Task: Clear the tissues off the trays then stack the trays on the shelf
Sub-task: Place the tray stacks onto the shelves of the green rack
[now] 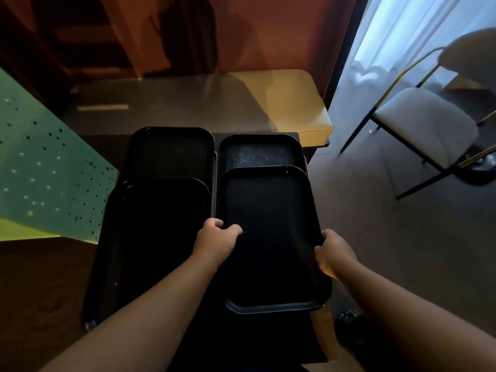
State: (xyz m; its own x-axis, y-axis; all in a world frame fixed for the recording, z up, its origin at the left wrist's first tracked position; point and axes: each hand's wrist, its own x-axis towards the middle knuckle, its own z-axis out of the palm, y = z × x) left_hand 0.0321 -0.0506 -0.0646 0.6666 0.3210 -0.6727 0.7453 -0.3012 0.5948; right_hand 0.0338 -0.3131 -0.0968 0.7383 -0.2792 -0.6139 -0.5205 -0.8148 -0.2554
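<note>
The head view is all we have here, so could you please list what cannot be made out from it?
- Shelf: hidden under the trays, head view.
- Near-left tray: too dark to tell how many are stacked.
- Fingers of the left hand and right hand: curled under the held tray.
- Far-right tray: near half covered by the held tray.
- Tissues: none visible.

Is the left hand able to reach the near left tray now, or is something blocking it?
Probably yes, once it lets go. The left hand now grips the near right tray together with the right hand. The near left tray lies just beside it, nothing on top.
</note>
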